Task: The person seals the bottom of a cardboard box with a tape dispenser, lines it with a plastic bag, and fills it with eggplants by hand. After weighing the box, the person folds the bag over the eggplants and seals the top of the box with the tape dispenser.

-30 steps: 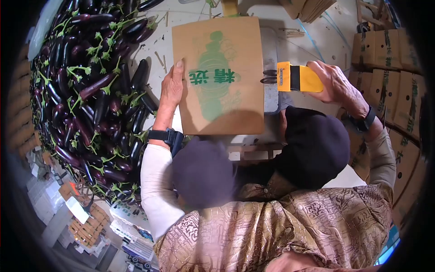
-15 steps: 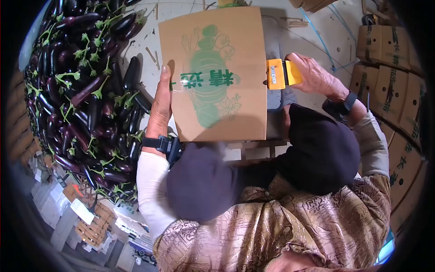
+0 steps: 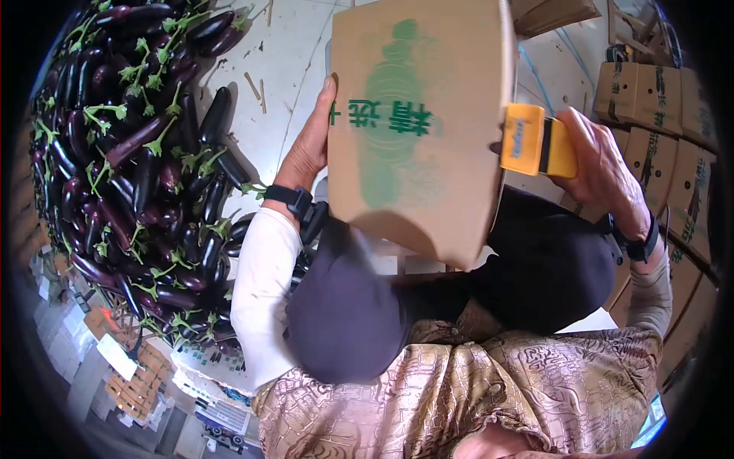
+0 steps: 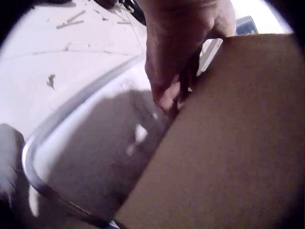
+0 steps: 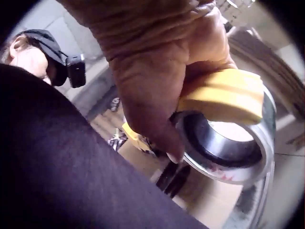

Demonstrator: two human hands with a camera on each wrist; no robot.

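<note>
A cardboard box (image 3: 417, 153) with green print is tilted above the person's knees, its near corner angled down. At its left side the left hand (image 3: 310, 145) grips the edge, thumb along the side. In the left wrist view, the bent fingers of that hand (image 4: 176, 52) tuck in at the box's edge (image 4: 228, 138). The right hand (image 3: 608, 164) holds a yellow tape dispenser (image 3: 539, 144) by its grip, its front right at the box's right side. A wide tape roll (image 5: 209, 174) shows beneath the dispenser (image 5: 224, 98) in the right wrist view.
A large heap of eggplants (image 3: 145, 183) lies to the left. Printed cartons (image 3: 650, 164) are stacked at the right, and flattened cardboard (image 3: 547, 14) lies at the top. A metal-rimmed platform (image 4: 86, 99) sits below the box. Two dark-clothed knees (image 3: 344, 306) are close in front.
The box has shifted to the right and tipped, its near right corner swinging toward the knees. Both hands have moved right with it, the dispenser staying by the box's right side.
</note>
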